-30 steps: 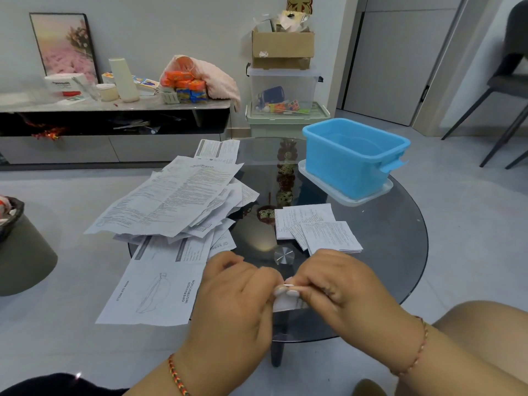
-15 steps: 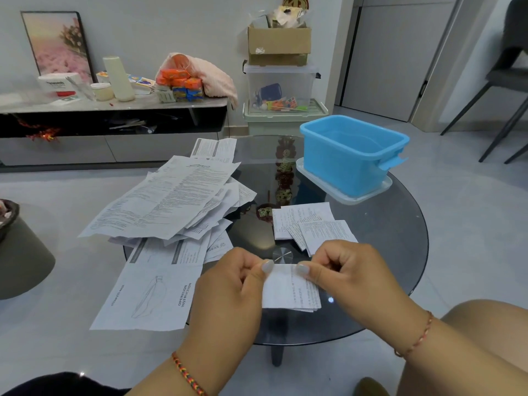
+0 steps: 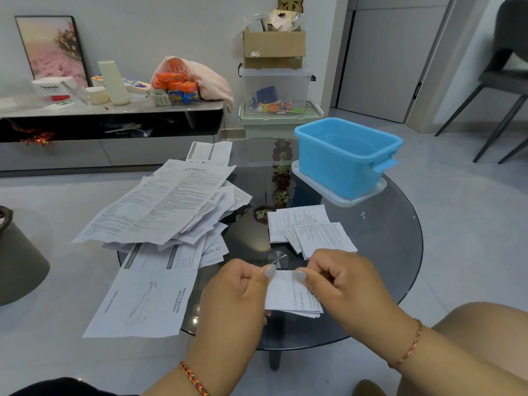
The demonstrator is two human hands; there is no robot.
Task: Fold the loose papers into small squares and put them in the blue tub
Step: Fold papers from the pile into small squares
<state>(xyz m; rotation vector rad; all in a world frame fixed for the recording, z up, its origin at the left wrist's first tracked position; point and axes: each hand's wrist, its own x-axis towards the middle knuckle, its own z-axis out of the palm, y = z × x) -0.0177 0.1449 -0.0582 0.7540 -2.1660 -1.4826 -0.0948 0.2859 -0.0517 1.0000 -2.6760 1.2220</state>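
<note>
Since a sec ago both hands have parted slightly, left hand [image 3: 237,290] & right hand [image 3: 340,278] fingers pinching the folded paper [image 3: 290,294] well short of the blue tub [image 3: 347,155], near the surface [image 3: 383,238] edge; loose layers could spring open or slip floorward.

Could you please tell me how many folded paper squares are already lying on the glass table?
3: a far-left folded square, a near-right one, and a small one wedged between them; others may be hidden underneath.

Both hands, left hand [image 3: 237,292] and right hand [image 3: 340,284], pinch folded paper [image 3: 288,295] over glass worktop [image 3: 380,247]; blue tub [image 3: 343,161] at 1 o'clock, loose papers [image 3: 165,204] at 10 o'clock.
</note>
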